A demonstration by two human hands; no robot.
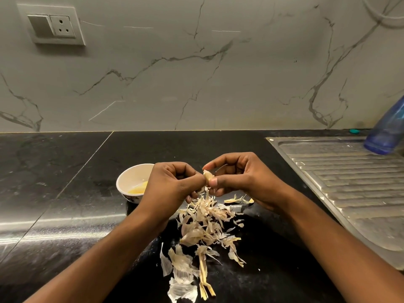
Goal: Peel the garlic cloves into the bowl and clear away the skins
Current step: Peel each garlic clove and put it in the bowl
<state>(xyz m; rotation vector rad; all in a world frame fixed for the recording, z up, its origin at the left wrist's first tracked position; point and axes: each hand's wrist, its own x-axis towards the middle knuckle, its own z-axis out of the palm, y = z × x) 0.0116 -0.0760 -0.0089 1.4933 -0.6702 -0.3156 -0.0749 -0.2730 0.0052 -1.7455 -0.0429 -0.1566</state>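
You're holding a small pale garlic clove, partly skinned, up in the air between both hands, just above the worktop. Your left hand is curling its fingers in and pinching the clove's left side. Your right hand is pinching the right side between the thumb below and the forefinger above, with the other fingers loosely bent. A loose heap of dry, papery beige garlic skins is lying on the polished black stone worktop right under the hands and spreading toward you, with a few strips apart near your right wrist. A small white round ceramic bowl is sitting on the worktop just left of your left hand, which is partly covering it; yellowish peeled garlic is lying inside. At the right, a ribbed stainless steel sink drainboard is running along the worktop, and a blurred blue plastic bottle is standing at its far end. A grey-veined white marble wall is rising behind, carrying a white switch-and-socket plate at upper left.
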